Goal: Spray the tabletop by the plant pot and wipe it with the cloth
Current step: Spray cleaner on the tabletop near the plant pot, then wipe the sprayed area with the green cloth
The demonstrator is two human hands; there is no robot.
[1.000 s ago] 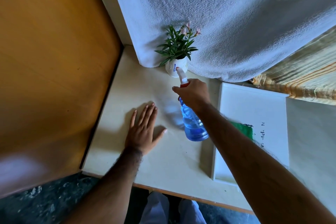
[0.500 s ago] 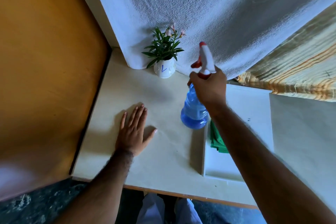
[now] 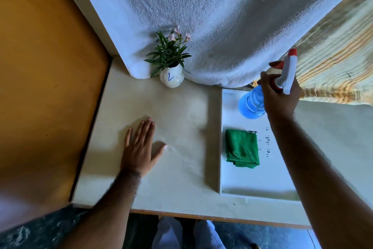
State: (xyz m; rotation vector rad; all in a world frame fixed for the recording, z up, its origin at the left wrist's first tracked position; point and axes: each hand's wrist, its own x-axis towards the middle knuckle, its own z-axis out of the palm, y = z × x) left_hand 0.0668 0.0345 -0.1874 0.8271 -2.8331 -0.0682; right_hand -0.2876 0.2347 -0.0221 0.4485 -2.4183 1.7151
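Note:
A small white plant pot [image 3: 171, 79] with green leaves and pink flowers stands at the back of the cream tabletop [image 3: 181, 168]. My left hand [image 3: 141, 147] lies flat on the tabletop, fingers apart, in front of the pot. My right hand [image 3: 280, 95] grips a blue spray bottle [image 3: 251, 104] with a white and red trigger head, held upright above the far end of a white tray [image 3: 220, 147]. A folded green cloth [image 3: 242, 147] lies in the tray, just below the bottle.
A grey-white towel [image 3: 222, 16] hangs down behind the pot. A striped fabric [image 3: 333, 67] lies at the back right. An orange-brown wooden panel [image 3: 44, 67] borders the table on the left. My knees show under the table's front edge [image 3: 201, 216].
My right hand has carried the spray bottle from near the plant pot rightward to above the tray. The cloth is now uncovered. My left hand has stayed flat.

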